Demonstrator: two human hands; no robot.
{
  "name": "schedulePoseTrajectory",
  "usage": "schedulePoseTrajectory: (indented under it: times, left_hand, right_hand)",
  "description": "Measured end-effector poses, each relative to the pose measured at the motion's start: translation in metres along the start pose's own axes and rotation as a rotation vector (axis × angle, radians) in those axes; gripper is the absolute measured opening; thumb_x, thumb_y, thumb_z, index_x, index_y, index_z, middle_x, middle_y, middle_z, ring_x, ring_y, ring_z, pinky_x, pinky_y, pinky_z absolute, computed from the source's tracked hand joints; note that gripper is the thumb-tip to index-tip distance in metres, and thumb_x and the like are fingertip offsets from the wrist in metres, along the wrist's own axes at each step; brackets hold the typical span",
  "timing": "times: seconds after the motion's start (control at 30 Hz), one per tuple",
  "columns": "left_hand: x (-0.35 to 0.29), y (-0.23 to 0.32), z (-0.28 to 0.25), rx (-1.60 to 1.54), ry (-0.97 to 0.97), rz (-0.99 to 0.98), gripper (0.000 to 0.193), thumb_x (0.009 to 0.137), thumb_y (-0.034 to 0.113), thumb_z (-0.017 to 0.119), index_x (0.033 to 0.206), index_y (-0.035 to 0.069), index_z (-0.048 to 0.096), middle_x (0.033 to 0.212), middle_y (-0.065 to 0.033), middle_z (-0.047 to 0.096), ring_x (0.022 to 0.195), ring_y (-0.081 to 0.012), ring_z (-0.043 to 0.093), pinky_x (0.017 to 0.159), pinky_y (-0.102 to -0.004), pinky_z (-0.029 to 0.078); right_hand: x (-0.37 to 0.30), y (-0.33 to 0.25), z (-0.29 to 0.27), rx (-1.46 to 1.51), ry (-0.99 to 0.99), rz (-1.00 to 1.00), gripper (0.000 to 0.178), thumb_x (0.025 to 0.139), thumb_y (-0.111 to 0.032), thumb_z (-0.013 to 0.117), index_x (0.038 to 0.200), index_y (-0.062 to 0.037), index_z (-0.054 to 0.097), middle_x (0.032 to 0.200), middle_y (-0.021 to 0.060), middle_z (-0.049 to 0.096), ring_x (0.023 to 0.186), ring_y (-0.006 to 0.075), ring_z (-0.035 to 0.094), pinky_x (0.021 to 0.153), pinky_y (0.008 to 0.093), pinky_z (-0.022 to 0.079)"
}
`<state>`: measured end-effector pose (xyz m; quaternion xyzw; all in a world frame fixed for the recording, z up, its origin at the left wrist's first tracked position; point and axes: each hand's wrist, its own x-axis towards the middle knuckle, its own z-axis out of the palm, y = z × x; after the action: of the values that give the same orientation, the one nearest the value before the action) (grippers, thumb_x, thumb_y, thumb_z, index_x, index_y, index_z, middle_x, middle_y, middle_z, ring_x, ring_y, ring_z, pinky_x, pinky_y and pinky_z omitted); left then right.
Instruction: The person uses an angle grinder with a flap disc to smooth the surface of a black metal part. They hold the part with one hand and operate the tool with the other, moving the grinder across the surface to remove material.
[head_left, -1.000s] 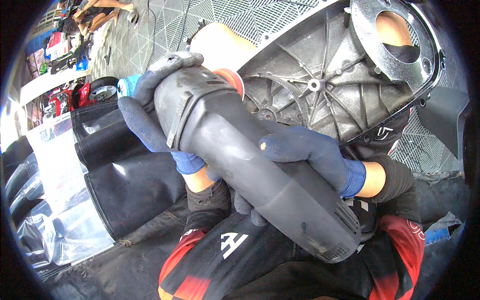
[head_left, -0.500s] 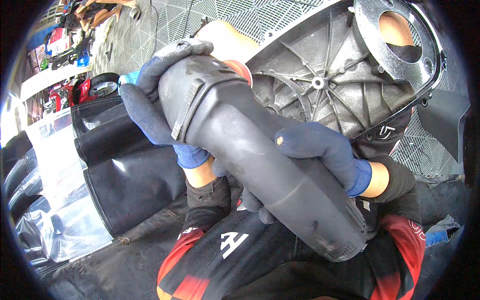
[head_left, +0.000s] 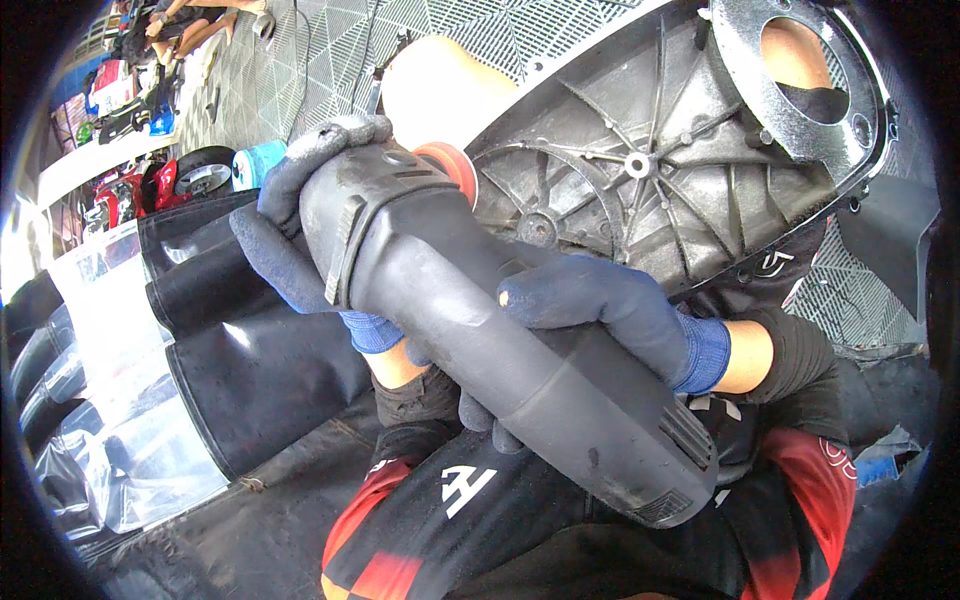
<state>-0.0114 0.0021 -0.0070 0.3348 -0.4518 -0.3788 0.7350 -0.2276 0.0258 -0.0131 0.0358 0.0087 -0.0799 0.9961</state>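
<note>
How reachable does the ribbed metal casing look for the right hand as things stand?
Probably yes: the ribbed metal casing lies close beyond the right hand, with nothing seen between them. That hand is wrapped around the black power tool, though, so it would likely have to loosen its grip first.

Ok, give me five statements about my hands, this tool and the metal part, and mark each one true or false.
1. Your left hand and right hand are both gloved. True.
2. Your right hand is empty. False: it grips the black power tool.
3. The orange-red disc is nearer your left hand than your right. True.
4. The ribbed metal part lies beyond your right hand. True.
5. Your left hand is on the ribbed metal part. False: it holds the tool's upper-left end.
</note>
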Motion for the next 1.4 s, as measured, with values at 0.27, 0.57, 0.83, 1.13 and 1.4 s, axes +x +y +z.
schedulePoseTrajectory:
  times: [0.27,0.57,0.83,1.13,1.4]
  left_hand:
    - [-0.002,0.006,0.0,0.103,-0.03,-0.002,0.078,0.102,0.051,0.017,0.104,-0.009,0.066,0.098,-0.027,0.067,0.093,-0.0408,0.065,0.087,-0.0538,0.052]
    - [0.001,0.0,0.005,-0.006,-0.039,-0.012,0.078,0.102,0.051,0.016,0.105,-0.009,0.066,0.098,-0.0284,0.067,0.092,-0.041,0.066,0.087,-0.053,0.053]
    - [-0.001,0.004,-0.001,0.068,-0.047,0.011,0.079,0.103,0.052,0.015,0.103,-0.008,0.066,0.099,-0.0282,0.067,0.092,-0.0406,0.066,0.087,-0.052,0.053]
    - [0.007,-0.007,0.022,0.0,-0.069,-0.017,0.083,0.102,0.053,0.014,0.1,-0.012,0.066,0.095,-0.0303,0.069,0.091,-0.0386,0.068,0.088,-0.0471,0.052]
    - [0.026,-0.014,0.031,0.186,-0.247,-0.04,0.081,0.099,0.056,0.021,0.107,-0.011,0.065,0.098,-0.0314,0.067,0.09,-0.0452,0.066,0.086,-0.0546,0.053]
  right_hand:
    - [-0.002,0.003,0.001,-0.015,0.052,-0.009,0.062,0.093,-0.025,0.056,0.14,0.0079,0.034,0.113,0.0326,0.062,0.087,0.0378,0.071,0.076,0.0457,0.062]
    - [-0.003,0.007,-0.006,0.04,0.049,-0.028,0.059,0.093,-0.025,0.056,0.138,0.0087,0.036,0.109,0.0345,0.062,0.088,0.038,0.071,0.075,0.0457,0.062]
    - [0.002,0.007,-0.003,-0.062,0.089,-0.052,0.059,0.093,-0.028,0.056,0.135,0.0112,0.04,0.102,0.0345,0.064,0.085,0.0381,0.071,0.076,0.0454,0.062]
    - [-0.019,0.008,-0.01,-0.082,0.083,-0.073,0.068,0.091,-0.034,0.057,0.136,0.0131,0.038,0.104,0.036,0.063,0.083,0.0417,0.07,0.075,0.0444,0.06]
    - [-0.031,0.01,-0.009,0.081,0.027,-0.109,0.077,0.087,-0.041,0.059,0.136,0.0149,0.038,0.101,0.0358,0.064,0.081,0.0399,0.07,0.072,0.0416,0.06]
